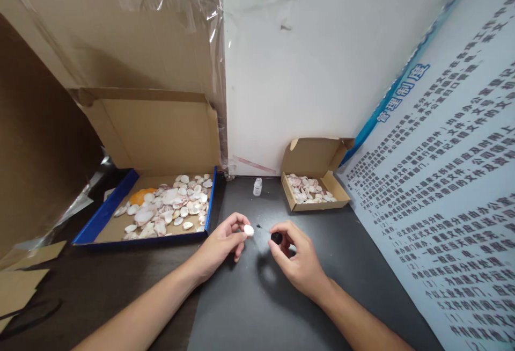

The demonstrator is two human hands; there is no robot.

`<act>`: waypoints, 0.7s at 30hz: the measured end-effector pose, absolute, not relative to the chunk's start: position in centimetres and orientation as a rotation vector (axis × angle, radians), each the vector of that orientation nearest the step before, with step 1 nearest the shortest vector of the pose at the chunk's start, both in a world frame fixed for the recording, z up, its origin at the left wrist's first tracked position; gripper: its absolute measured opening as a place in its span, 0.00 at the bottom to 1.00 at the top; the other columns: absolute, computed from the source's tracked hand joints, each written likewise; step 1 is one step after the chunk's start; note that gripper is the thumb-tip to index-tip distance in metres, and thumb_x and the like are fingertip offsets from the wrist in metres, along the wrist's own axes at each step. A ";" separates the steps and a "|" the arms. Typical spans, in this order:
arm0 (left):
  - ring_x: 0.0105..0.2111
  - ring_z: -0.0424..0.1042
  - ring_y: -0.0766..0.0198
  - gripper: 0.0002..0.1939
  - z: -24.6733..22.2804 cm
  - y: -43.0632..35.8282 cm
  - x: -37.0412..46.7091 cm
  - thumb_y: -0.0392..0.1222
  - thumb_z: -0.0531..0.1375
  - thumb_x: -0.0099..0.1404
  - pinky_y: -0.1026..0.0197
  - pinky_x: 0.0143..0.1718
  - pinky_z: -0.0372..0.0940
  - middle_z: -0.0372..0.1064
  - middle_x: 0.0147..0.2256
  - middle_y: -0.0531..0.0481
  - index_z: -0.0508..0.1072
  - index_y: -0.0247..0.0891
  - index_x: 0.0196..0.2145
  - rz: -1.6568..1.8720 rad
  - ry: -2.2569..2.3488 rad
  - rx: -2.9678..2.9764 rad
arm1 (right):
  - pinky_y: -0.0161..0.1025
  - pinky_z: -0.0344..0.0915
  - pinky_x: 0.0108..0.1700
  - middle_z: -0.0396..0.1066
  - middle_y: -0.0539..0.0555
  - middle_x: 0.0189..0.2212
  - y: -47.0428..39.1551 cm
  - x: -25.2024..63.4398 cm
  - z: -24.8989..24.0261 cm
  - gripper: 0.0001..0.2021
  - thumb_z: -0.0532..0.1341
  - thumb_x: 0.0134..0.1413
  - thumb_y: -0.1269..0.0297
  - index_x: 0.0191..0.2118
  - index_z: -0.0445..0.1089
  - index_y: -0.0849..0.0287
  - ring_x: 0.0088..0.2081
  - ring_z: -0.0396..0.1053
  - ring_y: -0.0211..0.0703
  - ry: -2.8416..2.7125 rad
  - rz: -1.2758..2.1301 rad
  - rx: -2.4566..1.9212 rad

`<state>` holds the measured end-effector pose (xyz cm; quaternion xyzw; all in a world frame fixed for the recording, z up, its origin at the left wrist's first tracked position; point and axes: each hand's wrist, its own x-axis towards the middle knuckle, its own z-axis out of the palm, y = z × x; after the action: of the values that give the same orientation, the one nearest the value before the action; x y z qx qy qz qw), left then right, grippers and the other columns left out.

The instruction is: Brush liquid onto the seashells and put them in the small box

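A small white seashell [249,230] is pinched between the thumb and fingers of my left hand [225,241]. Closed round a black bottle cap with a brush [276,238] is my right hand [295,251]. The thin stem points left, and its dark brush tip [258,226] is just right of the shell, apart from it as far as I can see. Beyond both hands, a small clear glass bottle [257,188] with a pale label stands upright on the dark table.
On the left lies an open blue-edged cardboard box [106,209] holding many shells and an orange piece. A smaller open cardboard box [317,207] with shells stands at the back right. A white wall [301,72] and a printed board [450,179] enclose the table [241,308].
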<state>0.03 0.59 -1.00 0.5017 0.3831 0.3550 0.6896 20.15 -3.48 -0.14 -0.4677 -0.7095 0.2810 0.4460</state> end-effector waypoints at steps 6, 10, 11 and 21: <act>0.17 0.56 0.77 0.09 -0.5 0.5 0.1 0.43 0.59 0.62 0.69 0.19 0.56 0.58 0.28 0.59 0.63 0.39 0.37 0.780 0.837 1.113 | 0.32 0.60 0.27 0.60 0.46 0.24 -3.3 20.2 -0.2 0.05 0.58 0.57 0.67 0.40 0.66 0.58 0.24 0.61 0.35 -1.767 0.720 -1.140; 0.17 0.57 0.77 0.10 -0.3 0.5 0.1 0.44 0.60 0.61 0.69 0.18 0.56 0.58 0.28 0.59 0.63 0.39 0.37 0.779 0.855 1.097 | 0.32 0.60 0.27 0.61 0.47 0.25 -3.2 20.4 -0.3 0.04 0.58 0.57 0.68 0.39 0.66 0.58 0.24 0.61 0.35 -1.754 0.690 -1.167; 0.17 0.57 0.76 0.10 -0.3 0.5 0.1 0.43 0.60 0.61 0.69 0.18 0.56 0.59 0.28 0.59 0.63 0.39 0.37 0.780 0.860 1.101 | 0.32 0.60 0.27 0.61 0.47 0.25 -3.2 20.4 -0.3 0.04 0.58 0.57 0.67 0.39 0.66 0.58 0.24 0.61 0.35 -1.749 0.694 -1.157; 0.20 0.62 0.73 0.10 -0.7 0.5 0.5 0.43 0.59 0.60 0.64 0.23 0.63 0.61 0.29 0.58 0.60 0.39 0.34 0.837 0.860 1.034 | 0.32 0.61 0.27 0.62 0.47 0.26 -3.4 19.8 -0.2 0.05 0.58 0.56 0.68 0.39 0.68 0.59 0.23 0.62 0.35 -1.796 0.727 -1.142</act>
<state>0.46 0.47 -0.69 0.4647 0.3865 0.3762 0.7023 19.76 -3.40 -0.21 -0.4582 -0.7204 0.2914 0.4314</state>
